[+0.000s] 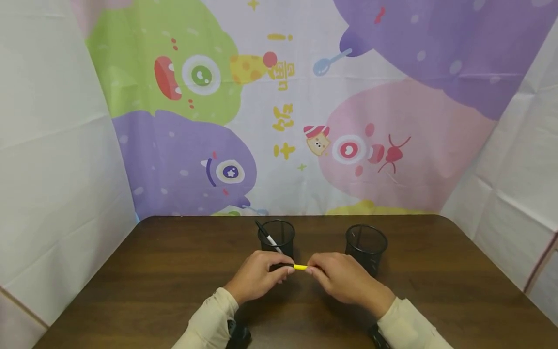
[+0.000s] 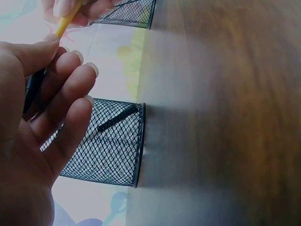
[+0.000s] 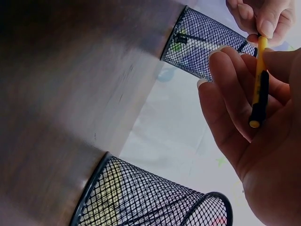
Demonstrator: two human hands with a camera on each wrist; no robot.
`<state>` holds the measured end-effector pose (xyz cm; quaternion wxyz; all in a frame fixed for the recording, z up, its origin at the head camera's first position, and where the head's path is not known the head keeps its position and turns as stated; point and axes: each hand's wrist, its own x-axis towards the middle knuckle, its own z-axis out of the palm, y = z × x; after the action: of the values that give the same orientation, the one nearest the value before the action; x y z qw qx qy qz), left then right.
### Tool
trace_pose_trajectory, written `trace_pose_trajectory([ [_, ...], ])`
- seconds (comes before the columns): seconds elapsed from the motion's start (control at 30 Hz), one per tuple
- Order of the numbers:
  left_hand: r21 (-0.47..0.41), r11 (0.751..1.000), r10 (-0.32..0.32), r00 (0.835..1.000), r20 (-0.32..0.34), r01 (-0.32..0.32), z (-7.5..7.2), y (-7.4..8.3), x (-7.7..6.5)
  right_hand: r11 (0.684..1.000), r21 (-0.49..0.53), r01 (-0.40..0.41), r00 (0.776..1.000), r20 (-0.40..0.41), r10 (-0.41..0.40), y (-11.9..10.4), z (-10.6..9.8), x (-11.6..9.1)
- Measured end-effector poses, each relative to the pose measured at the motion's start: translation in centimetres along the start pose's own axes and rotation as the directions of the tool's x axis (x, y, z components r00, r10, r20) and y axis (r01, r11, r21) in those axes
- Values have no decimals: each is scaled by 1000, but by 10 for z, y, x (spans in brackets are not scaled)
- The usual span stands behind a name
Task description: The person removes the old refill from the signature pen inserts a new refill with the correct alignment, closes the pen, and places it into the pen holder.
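Observation:
A yellow and black pen [image 1: 300, 267] is held sideways between both hands, above the front of the table. My left hand [image 1: 258, 275] pinches its black end between thumb and fingers. The right hand [image 1: 346, 278] pinches the yellow body. In the right wrist view, the pen's black clip and yellow-tipped end [image 3: 254, 124] show beneath the right thumb. Behind the left hand stands a black mesh pen cup [image 1: 279, 231] with a black-capped white marker [image 1: 271, 240] leaning in it. Another mesh cup [image 1: 367, 245] is just behind the right hand. Fingers partly hide the pen.
Both cups stand on a dark brown wooden table [image 1: 174, 271]. A cloth printed with cartoon monsters [image 1: 287, 106] hangs behind the table's far edge. White cloth walls [image 1: 65, 145] flank the table on both sides.

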<state>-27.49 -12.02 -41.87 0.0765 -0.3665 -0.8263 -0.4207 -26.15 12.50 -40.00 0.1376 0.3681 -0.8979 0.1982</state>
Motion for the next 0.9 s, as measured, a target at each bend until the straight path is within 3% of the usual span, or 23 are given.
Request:
trace_pose_trajectory([
  [0.9,5,1000,22,1000,-1,-22,2,0,0,1000,-10,-9,1000,-21,9,-1,-2,-1],
])
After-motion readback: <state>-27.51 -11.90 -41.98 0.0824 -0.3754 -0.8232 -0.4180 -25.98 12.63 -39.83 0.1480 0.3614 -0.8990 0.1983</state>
